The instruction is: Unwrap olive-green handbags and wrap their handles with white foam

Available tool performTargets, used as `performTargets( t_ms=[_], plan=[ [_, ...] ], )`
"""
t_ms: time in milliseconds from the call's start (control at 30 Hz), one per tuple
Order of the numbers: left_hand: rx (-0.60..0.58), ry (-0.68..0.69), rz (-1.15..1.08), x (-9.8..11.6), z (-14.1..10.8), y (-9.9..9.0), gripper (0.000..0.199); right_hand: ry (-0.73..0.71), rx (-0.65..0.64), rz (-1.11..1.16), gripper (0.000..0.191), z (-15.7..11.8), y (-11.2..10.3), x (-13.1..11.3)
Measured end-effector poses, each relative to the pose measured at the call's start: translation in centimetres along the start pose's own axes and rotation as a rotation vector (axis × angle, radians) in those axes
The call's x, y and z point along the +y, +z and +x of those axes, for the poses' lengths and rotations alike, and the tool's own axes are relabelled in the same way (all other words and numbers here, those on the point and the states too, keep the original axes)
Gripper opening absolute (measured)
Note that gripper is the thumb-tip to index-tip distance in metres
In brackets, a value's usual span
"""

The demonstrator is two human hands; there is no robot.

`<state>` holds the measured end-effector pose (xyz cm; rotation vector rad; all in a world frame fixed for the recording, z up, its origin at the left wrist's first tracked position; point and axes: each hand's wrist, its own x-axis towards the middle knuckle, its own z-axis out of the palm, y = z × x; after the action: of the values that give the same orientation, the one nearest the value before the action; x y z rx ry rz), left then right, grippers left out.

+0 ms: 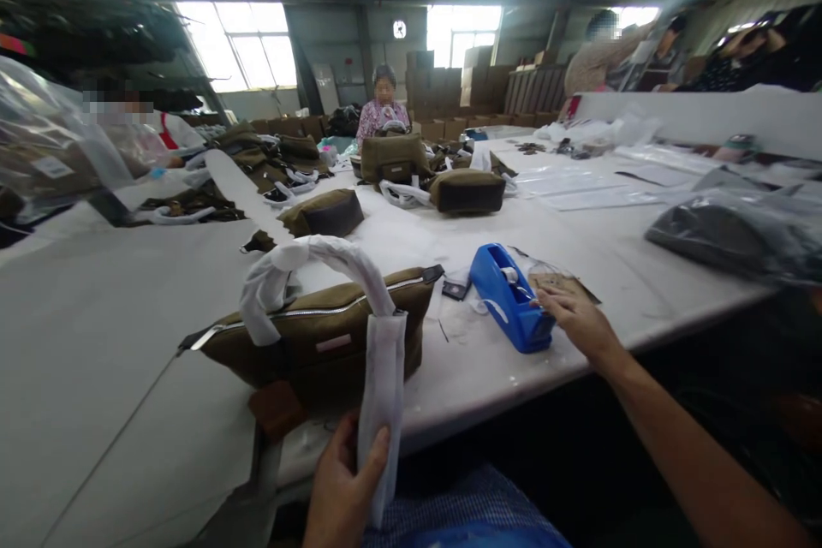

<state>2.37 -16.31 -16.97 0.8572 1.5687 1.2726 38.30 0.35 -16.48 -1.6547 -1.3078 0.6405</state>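
An olive-brown handbag (321, 308) with a silver zip stands on the white table in front of me. White paper wraps its arched handle (347, 253). My left hand (353, 471) is closed around a flat white wrapped strip (384, 377) hanging at the bag's near side. To the right, a blue tape dispenser (507, 295) sits near the table edge. The fingers of my right hand (574, 317) are pinched together at the dispenser's near end; whatever is between them is too small to make out. A brown block (277, 409) lies by the bag's lower front.
More olive bags (467, 190) with wrapped handles spread across the white table (597, 253). A dark item in clear plastic (712, 231) lies at right. Beside the dispenser are a brown card (565, 281) and a small black item (455, 288). Co-workers (384, 107) are beyond the table.
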Motion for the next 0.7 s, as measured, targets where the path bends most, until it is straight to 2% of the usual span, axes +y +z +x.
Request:
performTargets(
  t_ms=[133, 267, 367, 533, 700],
  plan=[
    [0.056, 0.01, 0.008, -0.3, 0.3, -0.1, 0.055, 0.037, -0.052, 0.163, 0.043, -0.2, 0.7, -0.7],
    [0.108, 0.006, 0.008, -0.8, 0.6, -0.2, 0.056, 0.004, 0.036, 0.296, 0.038, -2.0, -0.5, -2.9],
    [0.119, -0.016, 0.007, -1.3, 0.8, -0.2, 0.058, 0.041, 0.085, 0.366, 0.036, -4.1, -1.6, -3.2],
    [0.138, -0.039, 0.0, -1.9, 1.1, -0.1, 0.061, 0.321, 0.039, 0.424, 0.051, -6.9, -1.1, 0.0],
    [0.103, -0.045, -0.007, -2.0, 1.2, -0.2, 0.061, 0.342, 0.142, 0.418, 0.06, -7.1, 0.6, 3.3]
  ],
)
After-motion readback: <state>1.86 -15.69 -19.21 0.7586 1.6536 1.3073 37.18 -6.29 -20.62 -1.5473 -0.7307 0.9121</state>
